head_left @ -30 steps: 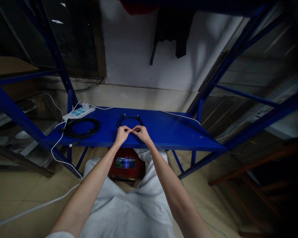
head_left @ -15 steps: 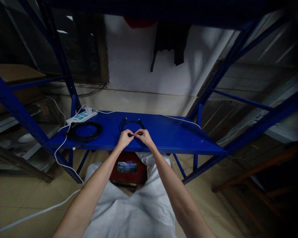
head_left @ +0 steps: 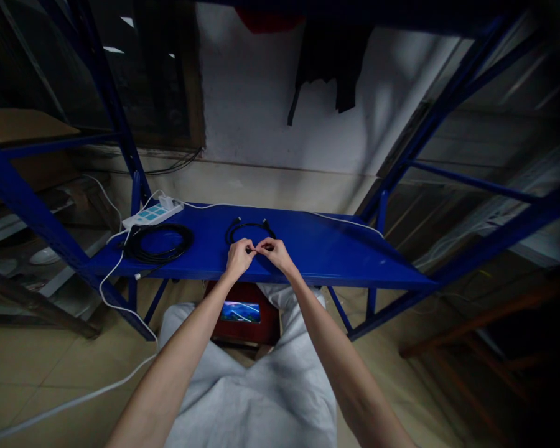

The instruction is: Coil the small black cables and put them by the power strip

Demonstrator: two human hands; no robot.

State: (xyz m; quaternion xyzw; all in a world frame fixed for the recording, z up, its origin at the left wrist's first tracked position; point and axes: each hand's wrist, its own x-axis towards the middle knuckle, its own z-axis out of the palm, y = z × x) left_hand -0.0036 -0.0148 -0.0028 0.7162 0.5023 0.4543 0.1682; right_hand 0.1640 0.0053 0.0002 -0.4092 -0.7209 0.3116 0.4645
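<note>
Your left hand (head_left: 240,257) and right hand (head_left: 276,254) meet fingertip to fingertip, each pinched narrow; what they grip, if anything, I cannot tell. They hardly move from half a second earlier, so this fine fingerwork seems to continue. The thin black cable (head_left: 249,224) arcs across the blue shelf (head_left: 322,249) at twelve o'clock, plugs (head_left: 238,219) at eleven and one.

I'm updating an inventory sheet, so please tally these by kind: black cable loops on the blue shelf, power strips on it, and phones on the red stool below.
Black cable loops, a large coil and a small loop: 2
Power strip: 1
Phone: 1
Total: 4
</note>
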